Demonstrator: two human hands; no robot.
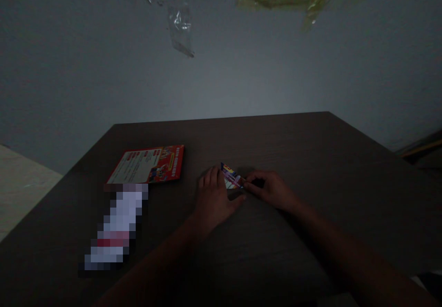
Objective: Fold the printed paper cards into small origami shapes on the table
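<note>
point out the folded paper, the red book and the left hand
Folded paper point(232, 177): head view, on its printed face between the hands.
Red book point(137, 167): head view, on the pale text panel of its cover.
Left hand point(212, 198): head view, on the back of the hand.

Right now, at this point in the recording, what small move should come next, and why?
Probably a light press of the right fingertips on the corner of the printed paper they pinch: the left hand lies spread at the paper's left side and seems able to steady it, while the right hand already has its grip at the opposite end.
</note>
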